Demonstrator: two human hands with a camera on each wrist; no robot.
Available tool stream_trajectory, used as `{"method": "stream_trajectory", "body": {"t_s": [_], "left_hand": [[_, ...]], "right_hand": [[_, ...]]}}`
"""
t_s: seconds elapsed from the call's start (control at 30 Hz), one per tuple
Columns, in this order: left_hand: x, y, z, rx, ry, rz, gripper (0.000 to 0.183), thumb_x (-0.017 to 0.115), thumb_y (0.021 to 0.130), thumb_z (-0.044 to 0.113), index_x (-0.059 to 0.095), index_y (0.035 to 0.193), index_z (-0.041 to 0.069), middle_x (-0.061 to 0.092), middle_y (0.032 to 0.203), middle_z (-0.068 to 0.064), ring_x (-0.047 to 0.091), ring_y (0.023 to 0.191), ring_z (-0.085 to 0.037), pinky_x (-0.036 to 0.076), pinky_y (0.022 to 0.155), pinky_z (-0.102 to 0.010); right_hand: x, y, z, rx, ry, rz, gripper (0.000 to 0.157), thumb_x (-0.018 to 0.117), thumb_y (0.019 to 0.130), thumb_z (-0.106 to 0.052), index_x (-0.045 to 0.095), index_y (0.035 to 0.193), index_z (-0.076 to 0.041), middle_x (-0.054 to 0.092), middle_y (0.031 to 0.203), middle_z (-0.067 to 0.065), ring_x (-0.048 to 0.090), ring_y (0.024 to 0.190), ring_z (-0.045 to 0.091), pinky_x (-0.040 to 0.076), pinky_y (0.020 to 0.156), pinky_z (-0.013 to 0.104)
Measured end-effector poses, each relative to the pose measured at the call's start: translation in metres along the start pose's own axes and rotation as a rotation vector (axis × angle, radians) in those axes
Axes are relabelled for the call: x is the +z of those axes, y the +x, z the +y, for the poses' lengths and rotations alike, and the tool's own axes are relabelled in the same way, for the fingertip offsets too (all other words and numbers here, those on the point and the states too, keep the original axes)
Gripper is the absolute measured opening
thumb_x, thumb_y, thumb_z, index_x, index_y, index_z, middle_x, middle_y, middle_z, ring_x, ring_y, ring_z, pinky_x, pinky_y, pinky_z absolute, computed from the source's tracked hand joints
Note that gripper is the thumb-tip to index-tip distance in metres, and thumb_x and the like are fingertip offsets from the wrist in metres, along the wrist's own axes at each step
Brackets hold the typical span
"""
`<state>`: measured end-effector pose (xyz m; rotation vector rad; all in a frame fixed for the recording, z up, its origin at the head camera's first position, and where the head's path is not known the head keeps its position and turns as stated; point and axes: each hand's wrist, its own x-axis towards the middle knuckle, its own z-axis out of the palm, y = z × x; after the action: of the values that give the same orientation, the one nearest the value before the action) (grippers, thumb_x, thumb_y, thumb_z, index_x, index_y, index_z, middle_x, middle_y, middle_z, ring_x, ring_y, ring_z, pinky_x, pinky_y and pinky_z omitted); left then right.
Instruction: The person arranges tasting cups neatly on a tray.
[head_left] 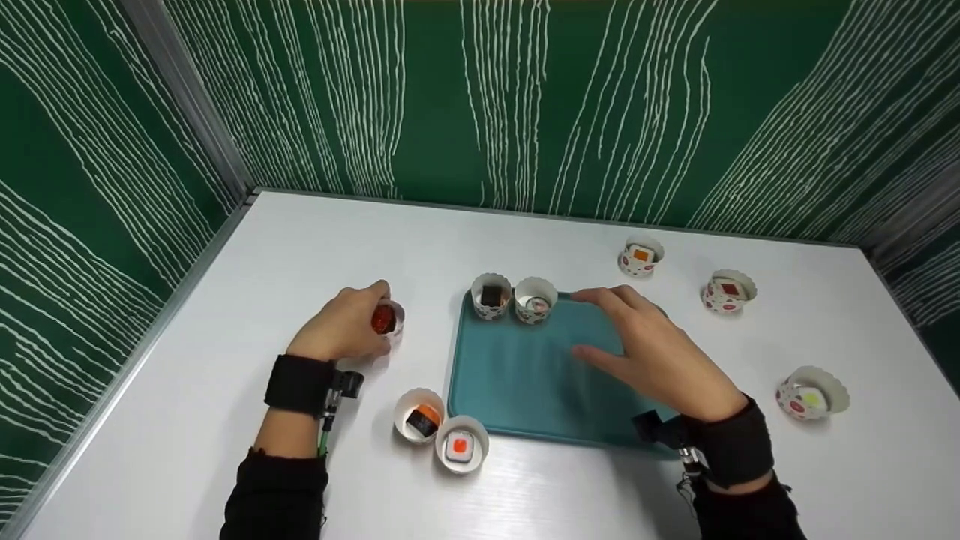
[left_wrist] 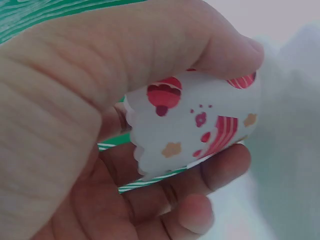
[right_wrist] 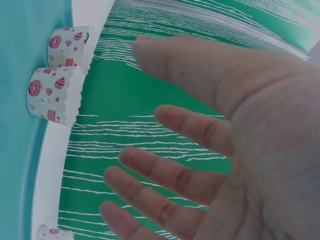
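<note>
My left hand [head_left: 343, 322] grips a paper baking cup [left_wrist: 200, 115] printed with pink and orange motifs, thumb on one side and fingers on the other. Inside that cup a dark red sushi piece shows in the head view. Over the teal tray [head_left: 540, 382] hovers my right hand [head_left: 649, 349], fingers spread and nothing between them. At the tray's far left corner stand two cups: one [head_left: 491, 307] with a black-wrapped sushi piece, the other [head_left: 534, 313] with a round roll. The right wrist view shows these two side by side.
Left of the tray's near corner stand a cup [head_left: 409, 401] with orange-and-black sushi and a cup [head_left: 450, 466] with a white, red-centred piece. On the right are cups with orange [head_left: 636, 268], red [head_left: 721, 303] and yellow [head_left: 796, 406] centred pieces. Green walls enclose the white table [head_left: 360, 240].
</note>
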<state>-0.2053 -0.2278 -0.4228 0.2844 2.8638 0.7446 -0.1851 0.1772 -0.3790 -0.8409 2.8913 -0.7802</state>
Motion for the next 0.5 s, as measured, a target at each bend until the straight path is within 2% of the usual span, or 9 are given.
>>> {"method": "stream_trajectory", "body": {"t_s": [0.23, 0.5], "left_hand": [[-0.001, 0.002, 0.008, 0.066, -0.012, 0.042, 0.049, 0.086, 0.078, 0.004, 0.06, 0.12, 0.006, 0.071, 0.101, -0.015, 0.066, 0.089, -0.028, 0.055, 0.077, -0.04], [-0.003, 0.0, 0.017, 0.131, -0.15, 0.026, 0.052, 0.087, 0.08, 0.015, 0.062, 0.125, 0.016, 0.073, 0.108, -0.006, 0.063, 0.096, -0.024, 0.05, 0.081, -0.037]], "right_hand": [[0.0, -0.001, 0.0, -0.01, 0.004, 0.009, 0.063, 0.079, 0.1, -0.03, 0.052, 0.156, -0.02, 0.059, 0.147, 0.012, 0.058, 0.139, 0.038, 0.051, 0.109, 0.061], [-0.001, -0.002, -0.002, -0.02, 0.022, 0.011, 0.065, 0.078, 0.1, -0.032, 0.05, 0.158, -0.021, 0.058, 0.15, 0.012, 0.058, 0.14, 0.038, 0.051, 0.11, 0.062]]}}
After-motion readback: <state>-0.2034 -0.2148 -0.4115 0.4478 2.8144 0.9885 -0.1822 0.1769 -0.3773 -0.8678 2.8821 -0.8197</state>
